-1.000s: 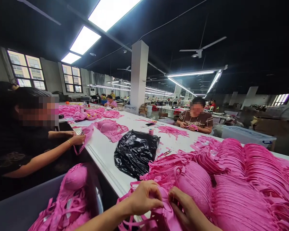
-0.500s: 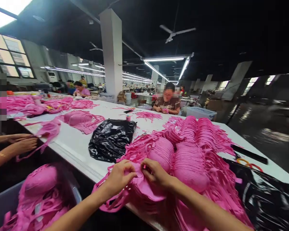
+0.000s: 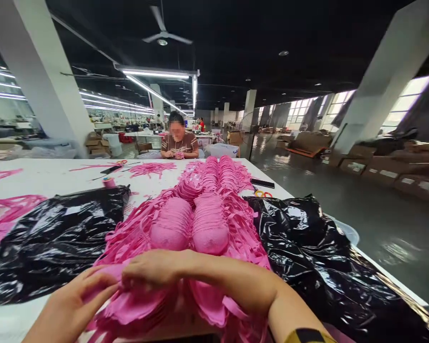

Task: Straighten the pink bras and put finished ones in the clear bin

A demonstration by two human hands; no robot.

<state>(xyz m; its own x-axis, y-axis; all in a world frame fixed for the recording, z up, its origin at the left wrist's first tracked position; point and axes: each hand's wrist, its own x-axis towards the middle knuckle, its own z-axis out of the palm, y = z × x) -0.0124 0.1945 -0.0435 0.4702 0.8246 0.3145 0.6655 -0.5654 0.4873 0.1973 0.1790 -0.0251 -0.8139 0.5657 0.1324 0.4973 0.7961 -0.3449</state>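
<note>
A long stack of pink bras (image 3: 196,214) runs across the white table (image 3: 43,176) away from me. At its near end lies one pink bra (image 3: 136,305), and both my hands are on it. My left hand (image 3: 75,305) grips its left part with curled fingers. My right hand (image 3: 153,269) pinches the fabric right beside the left hand, with the forearm reaching across from the right.
Black plastic bags lie on both sides of the stack, one at the left (image 3: 53,233) and one at the right (image 3: 307,238). A seated person (image 3: 178,140) works at the table's far end. Pink straps (image 3: 152,167), a thread spool (image 3: 109,182) and scissors (image 3: 262,193) lie farther back.
My view has swung right, so the co-worker at my left and the bin of bras have left the picture. Both hands have stayed on the near bra and now sit lower left.
</note>
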